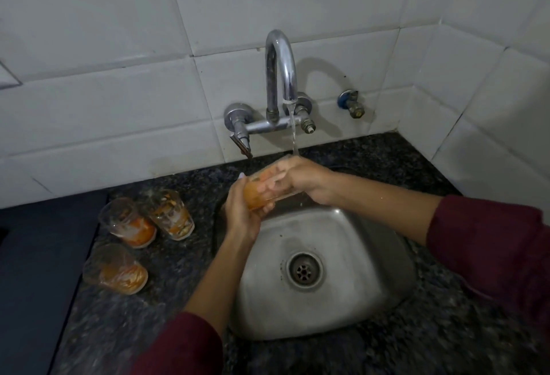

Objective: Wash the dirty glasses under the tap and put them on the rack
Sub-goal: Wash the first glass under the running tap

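Observation:
A clear glass (pixel 262 191) smeared with orange residue lies tilted over the back of the steel sink (pixel 351 279). My left hand (pixel 242 214) grips its base from below. My right hand (pixel 303 182) covers its mouth, with fingers reaching inside the glass. Water runs from the chrome tap (pixel 281 68) and falls onto my right hand and the rim. Three more dirty glasses stand on the dark counter to the left: one (pixel 128 223), a second (pixel 171 214) beside it, and a third (pixel 114 269) nearer me. No rack is in view.
The speckled dark granite counter (pixel 166 300) surrounds the sink, with white wall tiles behind. A small valve (pixel 352 103) sticks out of the wall right of the tap. The sink drain (pixel 303 269) is open. A dark blue surface (pixel 38 270) lies at the far left.

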A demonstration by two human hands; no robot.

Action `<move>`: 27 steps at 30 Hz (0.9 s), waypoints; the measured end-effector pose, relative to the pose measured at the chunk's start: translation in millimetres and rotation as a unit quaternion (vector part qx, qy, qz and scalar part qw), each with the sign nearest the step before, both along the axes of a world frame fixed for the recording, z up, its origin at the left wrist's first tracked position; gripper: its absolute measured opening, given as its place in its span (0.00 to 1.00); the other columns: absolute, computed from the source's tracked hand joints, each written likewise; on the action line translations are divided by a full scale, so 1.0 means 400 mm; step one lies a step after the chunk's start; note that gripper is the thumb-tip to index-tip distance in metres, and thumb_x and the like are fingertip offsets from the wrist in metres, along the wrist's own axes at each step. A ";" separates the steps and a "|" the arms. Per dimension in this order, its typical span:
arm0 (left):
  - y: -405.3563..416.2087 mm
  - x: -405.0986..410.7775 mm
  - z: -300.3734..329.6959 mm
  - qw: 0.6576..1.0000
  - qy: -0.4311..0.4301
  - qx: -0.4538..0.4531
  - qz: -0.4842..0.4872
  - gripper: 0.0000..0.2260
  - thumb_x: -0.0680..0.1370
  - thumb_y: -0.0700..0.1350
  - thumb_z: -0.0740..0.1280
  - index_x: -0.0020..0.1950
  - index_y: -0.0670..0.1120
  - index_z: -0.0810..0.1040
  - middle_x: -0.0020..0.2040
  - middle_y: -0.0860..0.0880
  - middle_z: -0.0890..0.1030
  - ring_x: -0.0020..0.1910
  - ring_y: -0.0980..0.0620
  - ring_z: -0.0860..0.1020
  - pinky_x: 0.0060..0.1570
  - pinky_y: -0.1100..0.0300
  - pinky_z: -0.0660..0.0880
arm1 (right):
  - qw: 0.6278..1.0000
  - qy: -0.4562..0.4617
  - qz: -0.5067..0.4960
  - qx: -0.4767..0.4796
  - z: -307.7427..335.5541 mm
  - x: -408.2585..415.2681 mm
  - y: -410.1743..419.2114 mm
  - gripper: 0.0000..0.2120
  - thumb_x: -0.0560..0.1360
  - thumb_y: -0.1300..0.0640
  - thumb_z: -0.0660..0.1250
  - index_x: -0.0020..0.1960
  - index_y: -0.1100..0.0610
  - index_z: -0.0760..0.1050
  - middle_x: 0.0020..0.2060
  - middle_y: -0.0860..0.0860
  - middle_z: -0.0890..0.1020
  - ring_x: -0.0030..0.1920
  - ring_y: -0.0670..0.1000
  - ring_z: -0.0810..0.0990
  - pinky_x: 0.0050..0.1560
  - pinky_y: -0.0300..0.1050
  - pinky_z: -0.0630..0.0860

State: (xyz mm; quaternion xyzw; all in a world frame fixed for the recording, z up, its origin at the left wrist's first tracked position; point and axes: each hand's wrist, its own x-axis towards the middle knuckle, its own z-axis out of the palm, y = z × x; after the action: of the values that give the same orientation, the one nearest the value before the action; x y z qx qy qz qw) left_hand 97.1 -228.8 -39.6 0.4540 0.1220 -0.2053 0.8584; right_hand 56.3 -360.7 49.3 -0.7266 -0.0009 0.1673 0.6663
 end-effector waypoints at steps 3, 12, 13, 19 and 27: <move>0.005 0.023 -0.004 0.998 0.057 0.019 -0.005 0.16 0.78 0.56 0.62 0.50 0.44 0.78 0.36 0.47 0.80 0.24 0.53 0.77 0.17 0.67 0.68 | 0.936 -0.199 0.116 -0.264 -0.021 -0.005 -0.001 0.17 0.73 0.69 0.65 0.61 0.60 0.75 0.53 0.56 0.82 0.52 0.48 0.80 0.51 0.34 0.73; 0.017 0.045 0.014 0.996 -0.082 0.038 -0.027 0.21 0.79 0.55 0.62 0.64 0.40 0.73 0.49 0.41 0.81 0.38 0.49 0.82 0.26 0.60 0.78 | 1.000 0.001 0.006 0.024 -0.028 0.035 -0.030 0.16 0.75 0.67 0.64 0.63 0.64 0.74 0.61 0.62 0.78 0.56 0.55 0.80 0.57 0.41 0.77; 0.014 0.044 0.017 0.994 -0.094 0.052 0.002 0.20 0.79 0.54 0.63 0.62 0.40 0.73 0.46 0.41 0.81 0.35 0.49 0.81 0.25 0.60 0.78 | 0.998 0.020 -0.001 0.061 -0.033 0.028 -0.019 0.18 0.74 0.70 0.63 0.64 0.65 0.72 0.62 0.62 0.77 0.58 0.55 0.79 0.59 0.42 0.76; 0.030 0.044 0.030 0.989 0.072 0.085 -0.100 0.20 0.76 0.58 0.65 0.52 0.40 0.78 0.31 0.44 0.82 0.23 0.51 0.78 0.18 0.65 0.73 | 0.800 -0.322 0.213 -0.460 -0.099 -0.021 -0.057 0.24 0.74 0.64 0.65 0.69 0.54 0.70 0.60 0.57 0.79 0.55 0.57 0.78 0.59 0.51 0.74; 0.023 0.016 -0.028 0.993 -0.057 0.103 -0.028 0.19 0.75 0.54 0.68 0.60 0.43 0.79 0.55 0.39 0.82 0.52 0.39 0.81 0.51 0.41 0.79 | 0.989 -0.078 -0.092 -0.083 -0.073 -0.007 -0.027 0.07 0.72 0.68 0.69 0.47 0.59 0.79 0.44 0.55 0.84 0.47 0.52 0.83 0.51 0.44 0.79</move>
State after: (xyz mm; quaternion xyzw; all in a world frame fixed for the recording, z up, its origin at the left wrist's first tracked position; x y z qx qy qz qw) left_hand 103.6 -219.4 -50.8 0.5540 0.0810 -0.1892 0.8067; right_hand 53.5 -371.3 20.1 -0.7874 0.0278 0.0474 0.6140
